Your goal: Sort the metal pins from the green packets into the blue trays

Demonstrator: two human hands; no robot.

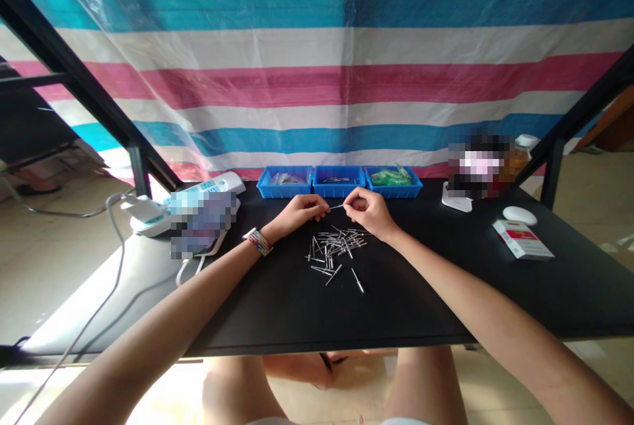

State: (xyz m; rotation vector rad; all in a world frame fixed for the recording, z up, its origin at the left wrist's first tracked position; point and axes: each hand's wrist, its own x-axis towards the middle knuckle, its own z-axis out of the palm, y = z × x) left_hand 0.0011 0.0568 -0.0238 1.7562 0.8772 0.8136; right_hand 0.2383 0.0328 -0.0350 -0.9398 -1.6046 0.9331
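Note:
My left hand (299,214) and my right hand (370,212) are raised over the black table, fingers closed in a pinch. Between them stretches one thin silver blind rivet (336,206), gripped at its two ends. Just below my hands lies a loose pile of blind rivets (341,241), pointing in many directions. A single rivet (357,280) rests apart, nearer the table's front edge. Behind my hands is a blue bin (339,191) with several thin metal pieces in it, which look like rivets.
Beside the middle bin stand a left blue bin (284,191) holding clear plastic and a right bin (393,192) with green packets. A power strip (218,185) and cable lie left; a red-and-white box (523,240) and white oval object (520,216) right. Striped sheeting hangs behind.

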